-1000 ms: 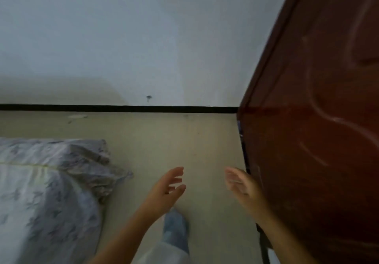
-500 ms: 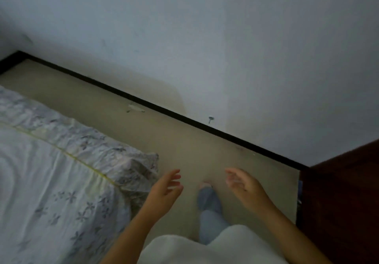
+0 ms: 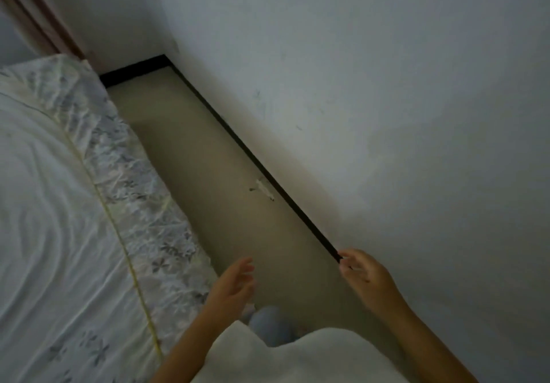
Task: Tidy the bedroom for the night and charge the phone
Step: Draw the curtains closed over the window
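Dimly, a bed (image 3: 44, 204) is seen along the left side of the view, covered by a pale sheet (image 3: 35, 174) that is rumpled into soft folds. Its edge is marked by a thin yellow piping line (image 3: 119, 234), beyond which a flowered valance (image 3: 143, 192) is hung down to the floor (image 3: 226, 192). The bed's long axis is run from the near left up toward the far corner of the room, parallel to the black skirting (image 3: 268, 174) at the foot of the white wall (image 3: 387, 85). A small white mark (image 3: 263, 189) is seen on the floor just beside the skirting. Both hands are held over the floor strip, apart from each other: the left hand (image 3: 233, 287) is relaxed with fingers loosely spread, nothing held, near the bed's edge; the right hand (image 3: 366, 275) is likewise loose and empty, near the skirting. The phone is not shown.
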